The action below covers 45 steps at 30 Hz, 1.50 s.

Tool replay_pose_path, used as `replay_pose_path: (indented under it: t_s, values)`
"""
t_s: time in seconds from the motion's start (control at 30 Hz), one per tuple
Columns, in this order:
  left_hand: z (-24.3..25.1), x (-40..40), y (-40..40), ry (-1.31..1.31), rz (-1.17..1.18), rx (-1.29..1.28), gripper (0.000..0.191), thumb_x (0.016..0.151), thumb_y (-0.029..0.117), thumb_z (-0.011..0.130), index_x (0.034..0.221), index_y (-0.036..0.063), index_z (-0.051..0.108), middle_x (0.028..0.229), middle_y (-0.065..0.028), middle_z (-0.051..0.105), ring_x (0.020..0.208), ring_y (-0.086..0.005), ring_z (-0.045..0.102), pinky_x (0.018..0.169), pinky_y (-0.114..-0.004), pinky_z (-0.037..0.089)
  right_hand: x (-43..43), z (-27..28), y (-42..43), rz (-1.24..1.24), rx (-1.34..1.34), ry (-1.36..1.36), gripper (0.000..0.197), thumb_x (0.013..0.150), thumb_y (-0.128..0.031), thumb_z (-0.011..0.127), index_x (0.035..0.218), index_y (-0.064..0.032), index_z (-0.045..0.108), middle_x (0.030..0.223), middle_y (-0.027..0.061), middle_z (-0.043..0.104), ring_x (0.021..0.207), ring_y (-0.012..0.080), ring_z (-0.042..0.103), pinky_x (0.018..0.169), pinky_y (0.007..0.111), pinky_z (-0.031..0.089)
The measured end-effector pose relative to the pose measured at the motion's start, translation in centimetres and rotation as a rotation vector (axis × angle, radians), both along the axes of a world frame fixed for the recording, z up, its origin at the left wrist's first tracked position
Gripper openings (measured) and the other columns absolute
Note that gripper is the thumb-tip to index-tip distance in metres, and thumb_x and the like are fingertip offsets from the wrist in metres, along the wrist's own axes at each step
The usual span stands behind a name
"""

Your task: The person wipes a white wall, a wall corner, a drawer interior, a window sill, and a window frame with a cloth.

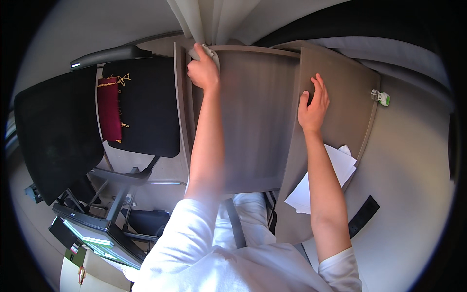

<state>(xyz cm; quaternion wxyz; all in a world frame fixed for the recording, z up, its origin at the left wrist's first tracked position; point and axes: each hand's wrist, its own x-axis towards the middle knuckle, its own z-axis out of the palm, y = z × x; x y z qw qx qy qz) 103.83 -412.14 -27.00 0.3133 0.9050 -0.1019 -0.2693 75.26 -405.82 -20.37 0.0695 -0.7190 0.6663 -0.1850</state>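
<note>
My left hand (204, 70) holds a crumpled grey cloth (214, 54) near the far left corner of a grey-brown wooden panel (255, 116), beside the raised edge of an upright board (181, 91). The fingers are closed over the cloth and partly hide it. Over the wooden surface on the right, my right hand (314, 104) hovers or rests with its fingers apart and nothing in it; contact with the wood cannot be told. White sheets of paper (337, 160) lie on that surface, partly behind my right forearm.
A black office chair (146, 109) with a dark red tasselled cloth (109, 113) stands left. At lower left is a monitor (98, 233). Pale curtains (226, 22) hang at the far edge. A small white-and-green device (383, 98) sits at the right edge.
</note>
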Motion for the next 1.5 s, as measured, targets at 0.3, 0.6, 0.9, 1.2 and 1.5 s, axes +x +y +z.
replay_pose_path:
  t_s: [0.3, 0.6, 0.9, 1.2, 1.5]
  values:
    - [1.5, -1.4, -1.2, 0.228, 0.361, -0.093, 0.09, 0.103, 0.064, 0.029, 0.101, -0.0174, 0.068, 0.106, -0.034, 0.069, 0.104, -0.0482, 0.066, 0.095, -0.054, 0.052, 0.0, 0.1, 0.2, -0.012, 0.005, 0.006, 0.045, 0.094, -0.015, 0.056, 0.138, -0.0102, 0.053, 0.154, 0.0041, 0.049, 0.141, 0.0296, 0.044, 0.118, 0.047, 0.031]
    - [2.4, -3.2, 3.7, 0.226, 0.514, -0.047, 0.092, 0.103, 0.065, 0.027, 0.1, -0.0175, 0.068, 0.107, -0.0348, 0.068, 0.104, -0.051, 0.064, 0.095, -0.055, 0.051, -0.2, -0.2, 0.2, -0.008, -0.024, -0.007, 0.045, 0.093, -0.017, 0.057, 0.138, -0.0116, 0.054, 0.153, 0.0024, 0.049, 0.141, 0.0282, 0.045, 0.118, 0.046, 0.031]
    - [1.3, -4.4, 15.1, 0.219, 0.455, 0.078, 0.094, 0.102, 0.067, 0.034, 0.105, -0.0225, 0.065, 0.113, -0.0415, 0.064, 0.114, -0.0531, 0.06, 0.104, -0.053, 0.046, -0.4, -0.5, 0.0, 0.0, -0.068, -0.007, 0.044, 0.094, -0.018, 0.056, 0.137, -0.0115, 0.054, 0.152, 0.0015, 0.05, 0.141, 0.0271, 0.046, 0.118, 0.046, 0.031]
    - [1.5, -6.1, 31.1, 0.371, 0.582, 0.154, 0.092, 0.1, 0.07, 0.038, 0.117, -0.0159, 0.066, 0.12, -0.0316, 0.067, 0.113, -0.0411, 0.066, 0.1, -0.046, 0.048, -0.6, -0.7, 0.0, -0.007, -0.049, -0.006, 0.043, 0.095, -0.019, 0.056, 0.137, -0.0125, 0.054, 0.152, 0.0008, 0.051, 0.14, 0.0266, 0.046, 0.118, 0.046, 0.031]
    - [9.5, -0.7, 42.5, 1.006, 0.134, 0.369, 0.063, 0.102, 0.068, 0.037, 0.097, 0.0098, 0.06, 0.074, -0.0061, 0.061, 0.056, -0.0191, 0.059, 0.043, -0.032, 0.04, -1.3, -1.4, 0.4, 0.041, -0.104, 0.025, 0.043, 0.099, -0.021, 0.052, 0.14, -0.0118, 0.052, 0.156, 0.0009, 0.047, 0.143, 0.027, 0.043, 0.119, 0.044, 0.029]
